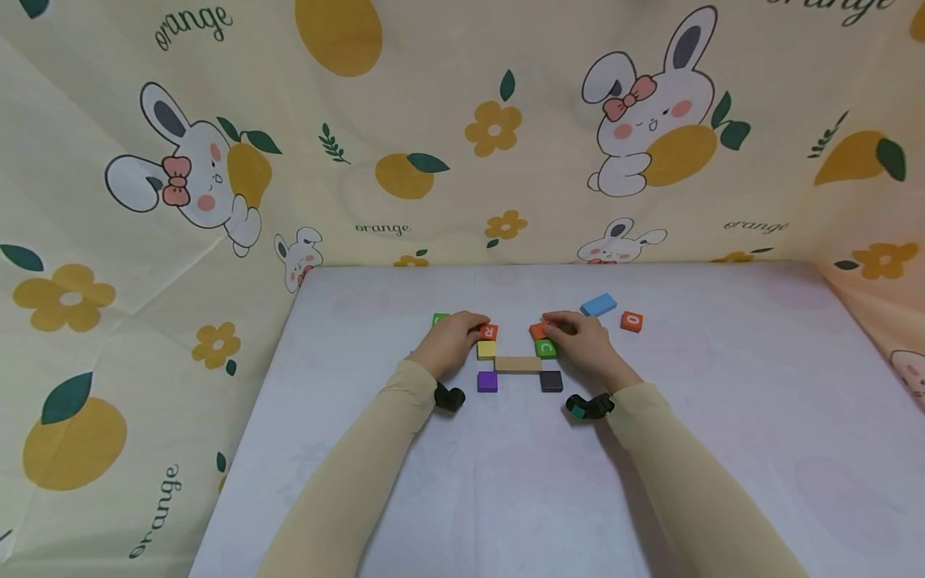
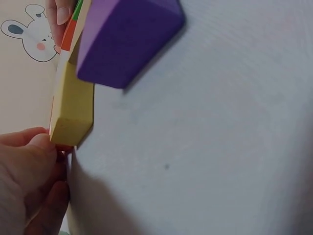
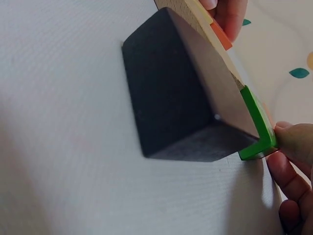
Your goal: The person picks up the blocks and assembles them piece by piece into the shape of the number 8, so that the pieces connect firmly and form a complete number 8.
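In the head view my left hand [image 1: 450,339] pinches an orange-red block [image 1: 489,331] marked R, just behind a yellow block [image 1: 486,351]. My right hand [image 1: 587,343] holds another orange-red block [image 1: 537,331], partly hidden by the fingers, behind a green block [image 1: 546,349] marked C. Between the two sides lies a long wooden block [image 1: 517,365]. A purple block [image 1: 487,381] and a black block [image 1: 552,381] sit at its near corners. The left wrist view shows the thumb beside the yellow block [image 2: 73,110]; in the right wrist view fingers are by the green block [image 3: 259,127].
Beyond the right hand lie a blue block [image 1: 598,304] and an orange-red block [image 1: 632,322] marked O. Another green block [image 1: 440,318] is partly covered by the left hand. A patterned cloth [image 1: 433,104] rises behind the white tabletop [image 1: 506,482].
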`<state>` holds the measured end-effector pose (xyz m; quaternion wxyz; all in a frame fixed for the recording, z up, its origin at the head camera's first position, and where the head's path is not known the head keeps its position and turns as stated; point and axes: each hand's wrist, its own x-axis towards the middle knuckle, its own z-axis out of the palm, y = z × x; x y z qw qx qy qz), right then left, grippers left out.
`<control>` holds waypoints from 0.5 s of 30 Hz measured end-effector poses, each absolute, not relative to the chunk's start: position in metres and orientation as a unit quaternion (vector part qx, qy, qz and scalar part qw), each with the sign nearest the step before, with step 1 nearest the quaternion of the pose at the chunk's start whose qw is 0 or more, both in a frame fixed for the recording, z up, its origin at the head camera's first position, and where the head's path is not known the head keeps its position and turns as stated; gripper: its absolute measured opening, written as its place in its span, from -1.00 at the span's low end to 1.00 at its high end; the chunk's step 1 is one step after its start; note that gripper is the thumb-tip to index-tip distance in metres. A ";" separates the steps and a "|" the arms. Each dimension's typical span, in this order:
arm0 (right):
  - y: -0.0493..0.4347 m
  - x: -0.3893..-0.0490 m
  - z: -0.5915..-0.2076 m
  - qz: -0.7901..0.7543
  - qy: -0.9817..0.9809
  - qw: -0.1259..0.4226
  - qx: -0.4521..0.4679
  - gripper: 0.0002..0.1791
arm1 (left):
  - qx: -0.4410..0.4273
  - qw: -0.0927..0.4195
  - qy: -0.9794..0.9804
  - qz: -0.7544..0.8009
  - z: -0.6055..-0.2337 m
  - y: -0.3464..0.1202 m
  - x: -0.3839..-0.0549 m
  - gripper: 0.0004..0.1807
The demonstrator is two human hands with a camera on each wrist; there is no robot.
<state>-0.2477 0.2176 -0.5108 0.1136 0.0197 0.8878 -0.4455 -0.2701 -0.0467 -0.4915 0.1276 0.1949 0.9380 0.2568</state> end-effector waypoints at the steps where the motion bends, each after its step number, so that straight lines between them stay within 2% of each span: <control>1: 0.217 -0.247 -0.511 -0.448 0.887 0.114 0.022 -0.51 | 0.195 0.127 0.938 0.256 -0.491 -0.047 -0.270 -0.59; 15: 0.216 -0.247 -0.508 -0.455 0.882 0.121 0.025 -0.52 | 0.195 0.128 0.940 0.250 -0.493 -0.046 -0.270 -0.60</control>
